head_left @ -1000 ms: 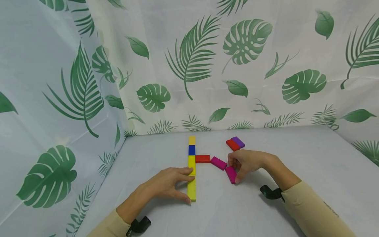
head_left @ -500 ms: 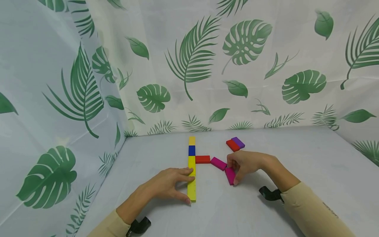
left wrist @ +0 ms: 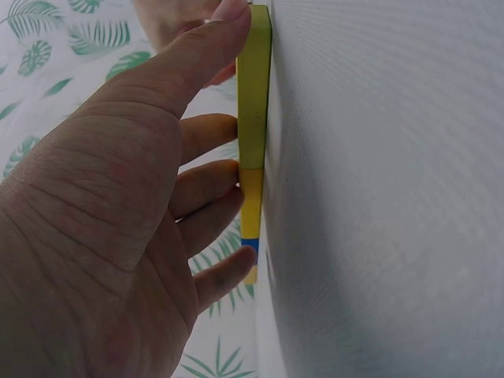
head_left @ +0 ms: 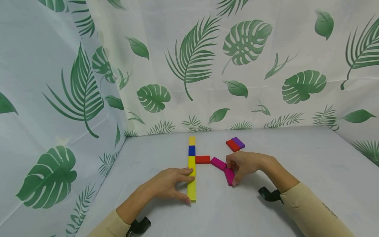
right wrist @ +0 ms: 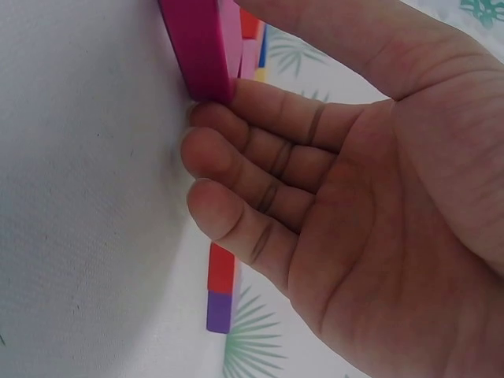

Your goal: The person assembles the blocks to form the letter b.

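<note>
My right hand (head_left: 247,163) pinches a magenta block (head_left: 229,177) between thumb and index finger, its other fingers curled beside it. In the right wrist view that magenta block (right wrist: 197,51) stays on the white surface. One corner of it meets a second magenta block (head_left: 218,163), slanted, which touches a red block (head_left: 202,159). The red block abuts a straight column made of yellow blocks (head_left: 191,189), a blue block (head_left: 191,150) and a paler yellow block (head_left: 192,141). My left hand (head_left: 165,184) rests its fairly straight fingers and thumb against the column's left side.
Behind my right hand, a red block (head_left: 233,145) and a purple block (head_left: 238,142) lie side by side. A leaf-patterned cloth (head_left: 201,108) rises at the back and left of the white table (head_left: 142,148).
The pinched magenta block has shifted slightly left and toward me, with my right hand moving along with it. My left hand and the column stay put.
</note>
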Available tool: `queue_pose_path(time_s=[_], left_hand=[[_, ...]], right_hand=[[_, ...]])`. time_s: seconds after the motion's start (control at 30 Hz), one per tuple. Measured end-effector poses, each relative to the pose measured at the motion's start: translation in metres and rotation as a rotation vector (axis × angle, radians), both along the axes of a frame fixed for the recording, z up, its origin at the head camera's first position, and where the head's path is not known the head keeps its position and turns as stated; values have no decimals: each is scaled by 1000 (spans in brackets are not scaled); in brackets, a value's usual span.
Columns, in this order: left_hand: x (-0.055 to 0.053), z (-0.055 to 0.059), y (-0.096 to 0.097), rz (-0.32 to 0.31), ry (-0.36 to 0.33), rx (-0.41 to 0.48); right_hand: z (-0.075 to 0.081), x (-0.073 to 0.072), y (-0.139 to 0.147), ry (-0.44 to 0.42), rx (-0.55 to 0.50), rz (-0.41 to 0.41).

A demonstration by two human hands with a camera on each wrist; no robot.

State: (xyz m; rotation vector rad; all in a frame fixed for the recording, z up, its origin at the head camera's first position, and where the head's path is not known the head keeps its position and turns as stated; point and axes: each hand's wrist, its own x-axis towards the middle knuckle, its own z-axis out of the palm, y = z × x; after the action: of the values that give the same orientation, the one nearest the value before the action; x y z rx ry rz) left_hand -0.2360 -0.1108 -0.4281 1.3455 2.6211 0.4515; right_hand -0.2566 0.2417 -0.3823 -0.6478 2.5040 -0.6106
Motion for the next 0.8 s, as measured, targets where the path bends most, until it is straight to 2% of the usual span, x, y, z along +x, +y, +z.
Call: queue_pose_path(time_s=[0.8], left_hand=[[1, 0, 0, 8, -14, -9]], right_hand=[[0, 2, -5, -8, 9, -18]])
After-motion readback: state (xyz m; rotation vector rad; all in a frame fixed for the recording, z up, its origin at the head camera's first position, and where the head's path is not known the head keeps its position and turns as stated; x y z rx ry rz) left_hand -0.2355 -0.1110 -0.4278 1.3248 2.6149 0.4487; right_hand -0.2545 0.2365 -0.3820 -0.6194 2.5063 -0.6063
